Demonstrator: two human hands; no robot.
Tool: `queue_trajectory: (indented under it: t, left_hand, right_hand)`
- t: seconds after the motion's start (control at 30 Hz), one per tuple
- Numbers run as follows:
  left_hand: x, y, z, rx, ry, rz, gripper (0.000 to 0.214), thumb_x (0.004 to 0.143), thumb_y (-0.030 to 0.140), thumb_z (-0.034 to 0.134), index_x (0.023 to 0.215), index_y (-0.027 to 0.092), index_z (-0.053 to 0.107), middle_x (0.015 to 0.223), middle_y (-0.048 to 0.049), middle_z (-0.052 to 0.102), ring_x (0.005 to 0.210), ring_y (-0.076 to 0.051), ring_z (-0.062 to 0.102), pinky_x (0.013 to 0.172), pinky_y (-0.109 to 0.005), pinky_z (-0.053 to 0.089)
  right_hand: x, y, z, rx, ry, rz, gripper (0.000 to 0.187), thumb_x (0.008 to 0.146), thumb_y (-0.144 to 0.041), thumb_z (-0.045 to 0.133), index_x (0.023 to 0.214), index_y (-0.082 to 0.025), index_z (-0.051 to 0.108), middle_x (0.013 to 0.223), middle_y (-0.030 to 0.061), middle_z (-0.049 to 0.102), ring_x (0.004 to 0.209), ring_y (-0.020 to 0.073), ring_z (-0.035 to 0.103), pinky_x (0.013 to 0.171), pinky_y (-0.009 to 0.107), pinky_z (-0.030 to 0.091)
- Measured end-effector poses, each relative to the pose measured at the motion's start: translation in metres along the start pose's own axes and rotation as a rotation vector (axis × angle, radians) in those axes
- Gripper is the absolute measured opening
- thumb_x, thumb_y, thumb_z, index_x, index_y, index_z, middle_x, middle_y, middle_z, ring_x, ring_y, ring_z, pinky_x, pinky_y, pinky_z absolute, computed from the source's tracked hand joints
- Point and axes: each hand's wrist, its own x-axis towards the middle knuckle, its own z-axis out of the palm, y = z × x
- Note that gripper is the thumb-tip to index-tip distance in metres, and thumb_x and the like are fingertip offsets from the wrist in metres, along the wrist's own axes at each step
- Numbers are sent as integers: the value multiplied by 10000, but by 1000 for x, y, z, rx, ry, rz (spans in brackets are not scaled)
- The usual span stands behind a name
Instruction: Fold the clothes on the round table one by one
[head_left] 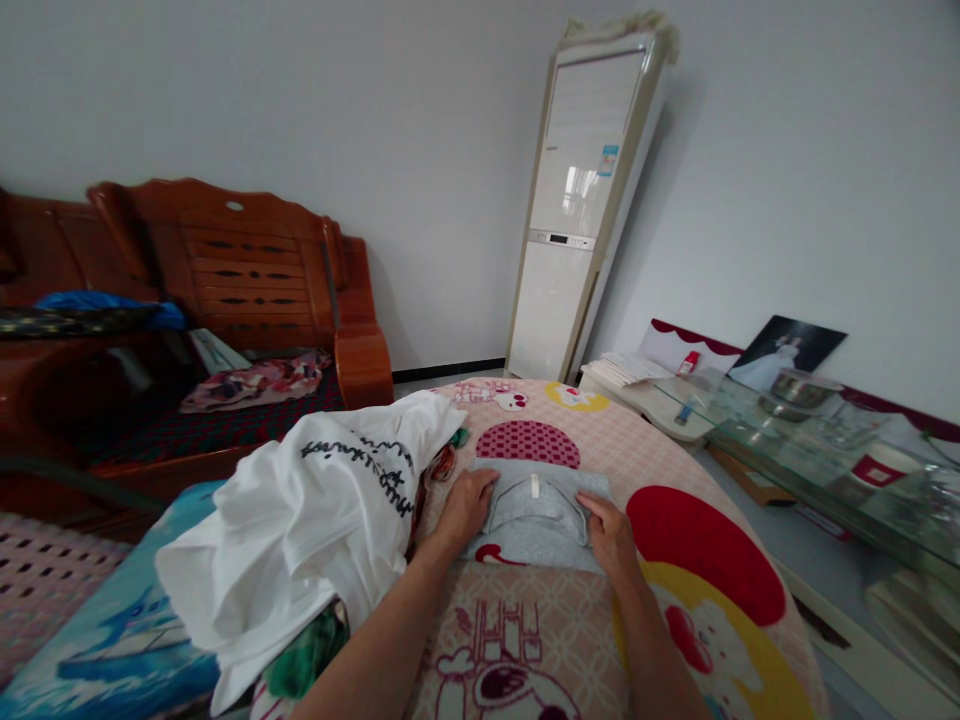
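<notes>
A grey T-shirt (536,545) lies folded into a flat rectangle on the patterned tablecloth, with its neckline and a small white label facing up. Part of a red print shows at its near left edge. My left hand (466,510) holds the shirt's left side beside the collar, fingers bent onto the fabric. On the opposite side, my right hand (611,535) is closed on the cloth at the collar's right edge. Just left of my left forearm sits a rumpled white garment (300,510) with black lettering, heaped over a green cloth (307,655).
The round table (570,640) has a cloth with red and yellow circles. A wooden sofa (240,270) with clothes stands at the left, a tall white air conditioner (559,210) in the corner. A glass-topped cabinet (810,470) holding dishes runs along the right.
</notes>
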Motion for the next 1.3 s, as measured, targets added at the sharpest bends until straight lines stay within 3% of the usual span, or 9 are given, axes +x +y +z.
queue_trajectory:
  t: [0.07, 0.17, 0.27, 0.37, 0.5, 0.97, 1.3]
  left_hand:
    - [1, 15, -3, -25, 6, 86, 347, 849, 109, 494, 1139, 198, 661, 1177, -73, 681, 1126, -209, 608, 1105, -469, 372]
    - [0, 40, -2, -103, -93, 195, 376, 880, 143, 493, 1227, 215, 616, 1263, -60, 636, 1205, -190, 557, 1108, -413, 384]
    - [-4, 51, 3, -100, -209, 228, 446, 870, 182, 541, 1315, 210, 550, 1346, -76, 573, 1266, -207, 507, 1102, -406, 395]
    - [-10, 47, 8, -45, -294, 231, 494, 854, 213, 584, 1344, 197, 520, 1386, -95, 533, 1306, -228, 467, 1111, -428, 379]
    - [-13, 36, 10, -3, -336, 260, 435, 889, 214, 537, 1324, 227, 533, 1383, -71, 539, 1312, -211, 462, 1126, -449, 349]
    - [-13, 41, 11, 44, -362, 251, 454, 889, 210, 529, 1341, 240, 519, 1390, -66, 533, 1323, -209, 450, 1134, -450, 328]
    - [-16, 43, 9, 1, -305, 255, 427, 866, 178, 548, 1291, 211, 561, 1340, -81, 578, 1292, -205, 483, 1126, -440, 349]
  right_hand:
    - [0, -2, 0, -21, 2, -12, 463, 734, -87, 389, 1026, -187, 734, 1096, 83, 713, 1039, 206, 657, 958, 400, 512]
    - [3, -13, -2, -50, 47, -47, 440, 772, -107, 396, 1057, -179, 723, 1102, 99, 708, 1045, 218, 652, 960, 415, 510]
    - [7, -35, -4, -50, 56, -122, 446, 854, -155, 400, 1232, -187, 635, 1255, 100, 634, 1194, 223, 564, 1045, 435, 441]
    - [7, -55, -2, -48, -81, -181, 428, 913, -219, 429, 1318, -210, 566, 1335, 79, 580, 1291, 233, 475, 1087, 457, 391]
    - [3, -61, 4, -47, -259, -178, 332, 913, -224, 479, 1180, -222, 675, 1205, 74, 669, 1226, 248, 538, 1049, 461, 432]
    - [1, -54, 11, -15, -206, -139, 312, 885, -169, 510, 1120, -235, 704, 1190, 76, 676, 1203, 240, 560, 1050, 466, 427]
    - [0, -52, 13, -1, -211, -130, 298, 878, -180, 521, 1091, -250, 718, 1178, 71, 683, 1194, 251, 567, 1040, 481, 434]
